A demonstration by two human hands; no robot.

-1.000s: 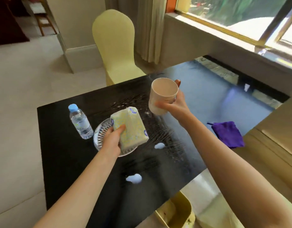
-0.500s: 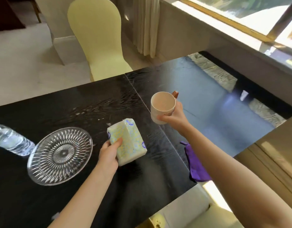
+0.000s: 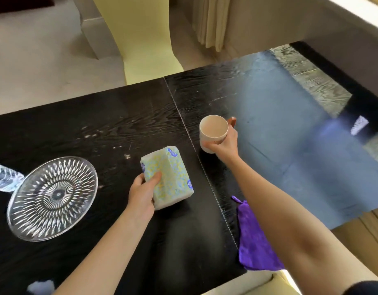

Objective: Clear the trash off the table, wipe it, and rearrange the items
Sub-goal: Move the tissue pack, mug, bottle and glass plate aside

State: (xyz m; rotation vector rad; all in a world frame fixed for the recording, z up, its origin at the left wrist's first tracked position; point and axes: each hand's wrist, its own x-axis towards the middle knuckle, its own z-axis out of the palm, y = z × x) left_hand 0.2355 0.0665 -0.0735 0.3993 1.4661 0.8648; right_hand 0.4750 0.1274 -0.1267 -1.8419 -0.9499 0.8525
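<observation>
— What sits at the left edge of the table?

— A clear water bottle, cut off by the frame there. Just beside it, toward the middle, is a cut-glass plate. At the near edge, below the plate, a small pale crumpled scrap lies on the dark wood; I cannot tell what it is made of.

— And the left hand?

— The left hand is closed around the near end of a soft tissue pack, thumb on top, fingers wrapped under its left side. The pack is printed with yellow and blue specks and lies near the middle of the table, just left of the seam that runs from the far edge to the near edge. Whether its underside rests fully on the wood or is slightly lifted, I cannot tell.

— The right hand?

— The right hand grips a pale cup from its near side, fingers curled round the wall. The cup is upright, mouth open upward, just right of the seam. Its base looks very close to the surface; contact is unclear.

— Anything further right?

— A purple cloth lies bunched at the near edge, partly under the right forearm. Past it the right half of the table shines blue with reflected light. A yellow chair stands beyond the far edge.
</observation>
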